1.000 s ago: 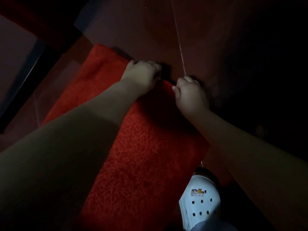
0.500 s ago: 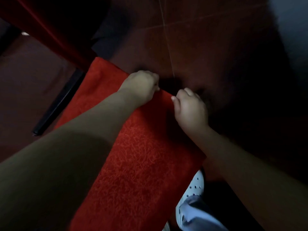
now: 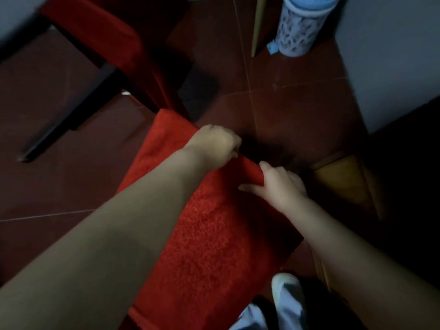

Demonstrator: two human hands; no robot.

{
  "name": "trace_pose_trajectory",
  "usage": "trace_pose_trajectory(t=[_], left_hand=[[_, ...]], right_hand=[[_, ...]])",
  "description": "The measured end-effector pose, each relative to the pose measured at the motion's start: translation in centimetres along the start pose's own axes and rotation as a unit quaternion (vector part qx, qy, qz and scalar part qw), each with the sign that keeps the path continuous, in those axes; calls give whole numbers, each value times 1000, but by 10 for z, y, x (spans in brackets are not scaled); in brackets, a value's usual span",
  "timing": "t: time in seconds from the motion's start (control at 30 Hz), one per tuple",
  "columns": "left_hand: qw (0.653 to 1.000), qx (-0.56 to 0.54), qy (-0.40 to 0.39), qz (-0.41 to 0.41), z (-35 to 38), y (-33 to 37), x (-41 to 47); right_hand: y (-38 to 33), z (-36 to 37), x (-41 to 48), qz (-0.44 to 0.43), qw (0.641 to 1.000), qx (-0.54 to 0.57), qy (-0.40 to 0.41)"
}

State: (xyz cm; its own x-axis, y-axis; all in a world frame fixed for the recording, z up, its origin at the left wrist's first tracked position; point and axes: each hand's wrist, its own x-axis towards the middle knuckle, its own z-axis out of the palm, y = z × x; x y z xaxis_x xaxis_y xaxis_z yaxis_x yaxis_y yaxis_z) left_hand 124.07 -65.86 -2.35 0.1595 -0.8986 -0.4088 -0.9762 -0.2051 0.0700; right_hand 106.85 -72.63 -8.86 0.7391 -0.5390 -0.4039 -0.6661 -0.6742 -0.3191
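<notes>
Red fuzzy mat (image 3: 214, 234) on tiled floor (image 3: 297, 110), far edge rolled up. Left hand (image 3: 215, 145) & right hand (image 3: 282, 183) both grip that edge w/ curled fingers. No readable text.

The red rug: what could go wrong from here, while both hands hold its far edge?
1. The shoe stands close to the near side of the rug; if it steps on it while the left hand and right hand pull, the person may stumble.
2. The rug's far corner lies next to the chair; it may catch there.
3. A swung rug might knock the bin over.
</notes>
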Motion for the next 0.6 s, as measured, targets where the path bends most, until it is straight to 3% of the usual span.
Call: trace_pose_trajectory(t=[0.13,0.27,0.6], left_hand=[[967,149,-208,2,-39,8,-33],[951,163,-262,-24,-59,14,-67],[991,80,-103,-28,-73,8,-176]], right_hand=[[-17,-13,-37,-2,1000,-13,9],[-43,-30,-69,-20,999,-20,37],[-107,-79,-147,-17,999,-32,39]])
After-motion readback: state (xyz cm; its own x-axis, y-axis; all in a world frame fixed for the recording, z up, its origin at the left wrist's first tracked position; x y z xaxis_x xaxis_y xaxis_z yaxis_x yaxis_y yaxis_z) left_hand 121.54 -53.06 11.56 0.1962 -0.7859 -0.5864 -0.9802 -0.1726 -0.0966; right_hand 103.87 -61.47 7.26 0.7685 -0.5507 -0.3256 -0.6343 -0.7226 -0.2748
